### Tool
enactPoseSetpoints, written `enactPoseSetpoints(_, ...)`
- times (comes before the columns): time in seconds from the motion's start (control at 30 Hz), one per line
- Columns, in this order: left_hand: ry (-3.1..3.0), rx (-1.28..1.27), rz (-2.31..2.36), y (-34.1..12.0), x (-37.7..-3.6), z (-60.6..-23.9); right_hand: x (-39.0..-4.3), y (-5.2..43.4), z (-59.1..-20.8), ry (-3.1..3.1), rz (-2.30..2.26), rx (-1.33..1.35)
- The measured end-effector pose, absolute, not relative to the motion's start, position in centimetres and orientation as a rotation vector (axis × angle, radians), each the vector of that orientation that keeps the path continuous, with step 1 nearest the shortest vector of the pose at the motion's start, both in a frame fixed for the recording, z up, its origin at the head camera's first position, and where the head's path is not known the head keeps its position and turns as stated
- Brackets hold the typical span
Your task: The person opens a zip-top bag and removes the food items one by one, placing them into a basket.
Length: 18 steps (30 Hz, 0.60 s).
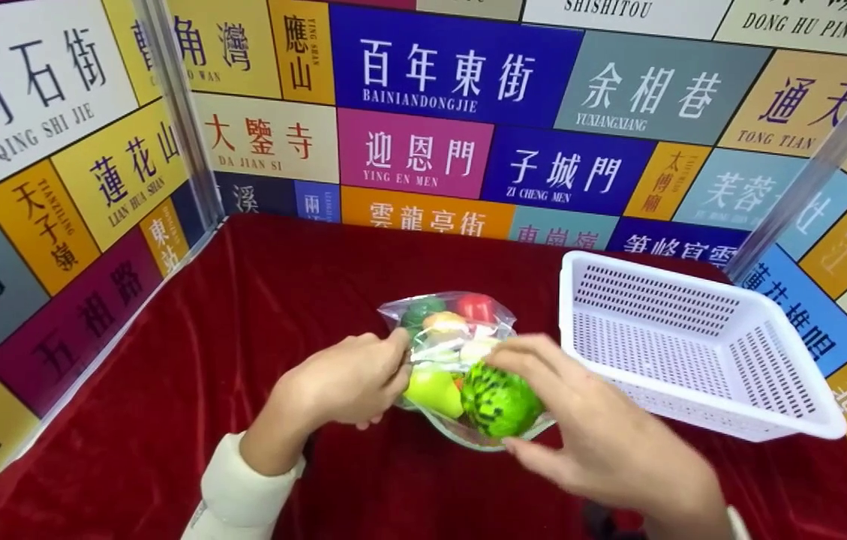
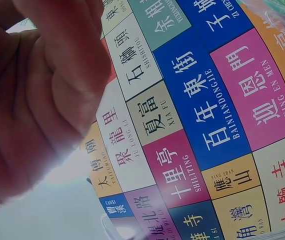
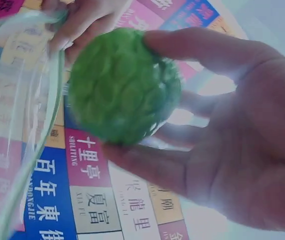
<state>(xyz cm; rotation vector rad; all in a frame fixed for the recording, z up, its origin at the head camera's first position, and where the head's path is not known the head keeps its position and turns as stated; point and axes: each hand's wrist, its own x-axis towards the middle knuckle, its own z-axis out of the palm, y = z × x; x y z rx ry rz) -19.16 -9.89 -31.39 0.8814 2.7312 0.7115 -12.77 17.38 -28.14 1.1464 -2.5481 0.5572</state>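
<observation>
A clear plastic bag (image 1: pixel 444 330) holding several toy fruits and vegetables lies on the red cloth (image 1: pixel 243 315) in the head view. My left hand (image 1: pixel 363 375) pinches the bag's left edge near its mouth. My right hand (image 1: pixel 543 405) grips a bumpy green toy fruit (image 1: pixel 500 400) between thumb and fingers at the bag's opening. In the right wrist view the green toy fruit (image 3: pixel 125 85) sits between my thumb and fingers (image 3: pixel 202 50), with the bag's rim (image 3: pixel 37 125) to its left. The left wrist view shows only my left hand (image 2: pixel 37 90) up close.
A white perforated plastic basket (image 1: pixel 693 352) stands to the right of the bag, tilted on the red cloth. Walls covered in coloured sign panels (image 1: pixel 423 112) enclose the table on the left, back and right. A yellow-green toy fruit (image 1: pixel 434 390) lies in the bag.
</observation>
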Motion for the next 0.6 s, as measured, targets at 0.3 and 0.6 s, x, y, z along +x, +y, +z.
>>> enactPoseSetpoints(0.3, 2.714, 0.854, 0.715, -10.2, -18.9, -31.4, -18.4, 20.0, -24.7, -2.682, 0.501, 1.099)
enactPoseSetpoints(0.6, 2.717, 0.826, 0.691, -10.0, -18.8, -31.0, -24.5, 23.5, -24.4, -2.905, 0.465, 0.807)
